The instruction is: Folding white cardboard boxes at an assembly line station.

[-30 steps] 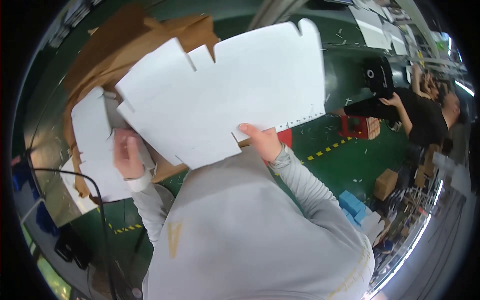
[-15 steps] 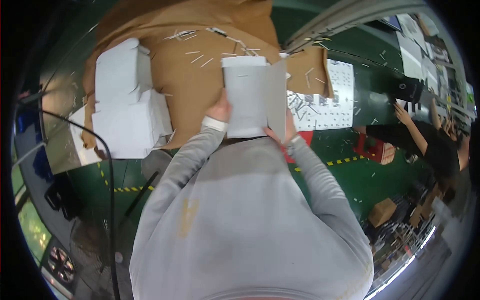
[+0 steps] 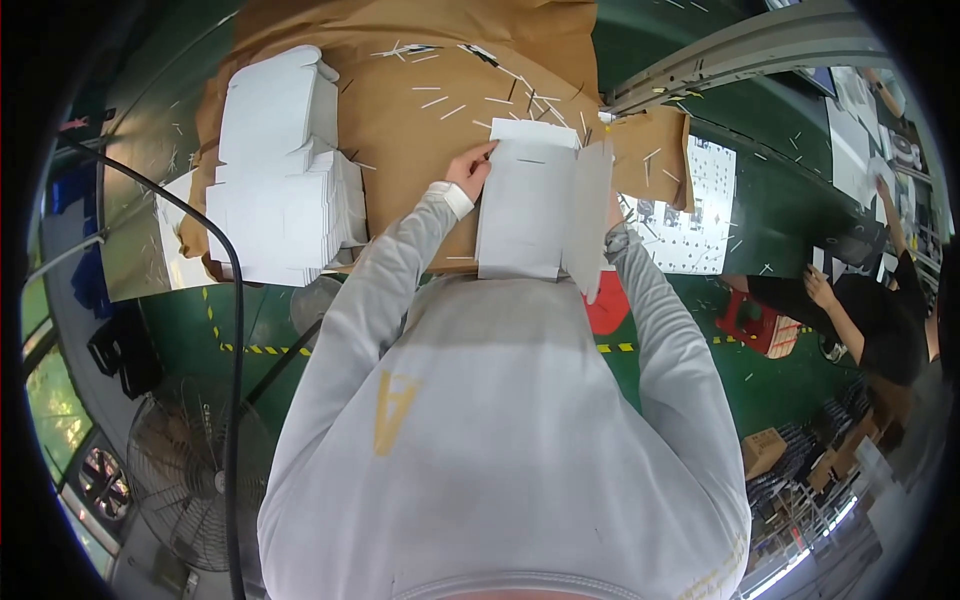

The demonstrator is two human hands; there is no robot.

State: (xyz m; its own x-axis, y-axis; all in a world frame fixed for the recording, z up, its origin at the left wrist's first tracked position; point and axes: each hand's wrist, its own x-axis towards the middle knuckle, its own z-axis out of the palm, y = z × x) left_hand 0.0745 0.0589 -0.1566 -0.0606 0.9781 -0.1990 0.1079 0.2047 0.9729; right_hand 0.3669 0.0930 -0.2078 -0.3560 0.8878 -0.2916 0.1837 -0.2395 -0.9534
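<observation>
A flat white cardboard box blank lies in front of me on brown paper, with a narrow slit near its top. Its right-hand flap stands up at an angle. My left hand is at the upper left edge of the blank, fingers closed with their tips against that edge. Behind the raised flap is my right hand, mostly hidden, so its fingers cannot be made out. To the left sits a stack of similar white cardboard blanks.
Brown paper covers the table, strewn with thin white card strips. A white printed sheet lies right, beside a metal post. A black cable hangs left, near a fan. Another person's arm shows far right.
My left hand has slid up the blank's left side to near its top. My right hand has left the lower edge and gone behind the flap. The whole view has shifted slightly.
</observation>
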